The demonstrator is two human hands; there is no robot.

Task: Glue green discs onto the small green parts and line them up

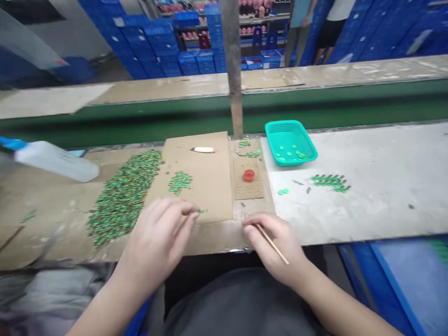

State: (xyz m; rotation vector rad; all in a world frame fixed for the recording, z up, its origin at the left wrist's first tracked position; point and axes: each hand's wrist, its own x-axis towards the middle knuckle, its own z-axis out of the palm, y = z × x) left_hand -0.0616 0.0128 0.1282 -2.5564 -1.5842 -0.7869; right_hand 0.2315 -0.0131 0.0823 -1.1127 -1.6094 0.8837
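My left hand [163, 228] is closed in a pinch over the cardboard sheet [210, 182]. At its fingertips is a small green piece [202, 211] with a brownish end. My right hand [278, 242] is closed around a thin wooden stick [273, 244], whose rear end sticks out past the palm. Between and beyond my hands, a small red cup [249, 175] stands on a brown board [248, 192]. A small cluster of green pieces [180, 182] lies on the cardboard, and a large pile of similar pieces [126, 196] spreads to its left.
A teal basket [291, 162] holds several green discs; two more discs [283, 192] lie before it. Rows of green pieces [331, 182] lie further right. A white-handled pointed tool [203, 150] lies on the cardboard. A white bottle [58, 161] leans in from the left. A post [231, 60] rises behind.
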